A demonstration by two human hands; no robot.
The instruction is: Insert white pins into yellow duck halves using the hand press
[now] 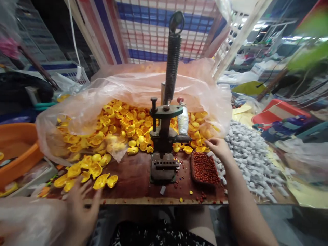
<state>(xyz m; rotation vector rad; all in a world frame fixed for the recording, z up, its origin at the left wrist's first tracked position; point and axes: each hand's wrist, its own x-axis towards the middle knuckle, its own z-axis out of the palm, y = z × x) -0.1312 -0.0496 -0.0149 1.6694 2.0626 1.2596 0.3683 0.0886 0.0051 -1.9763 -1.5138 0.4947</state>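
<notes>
Probably for easy reach, yellow shells [95, 169] and red beads [206, 167] flank the press [164, 136], left hand [82, 208] spread and unloaded, right hand's [220, 149] grip impossible to tell.

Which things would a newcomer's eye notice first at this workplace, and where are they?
A dark upright press with a coiled spring stands mid-table. Behind it, many curved yellow pieces spread from a translucent plastic bag. Right of the press, small red pieces fill a tray near the right hand; grey pieces are heaped beyond.
</notes>
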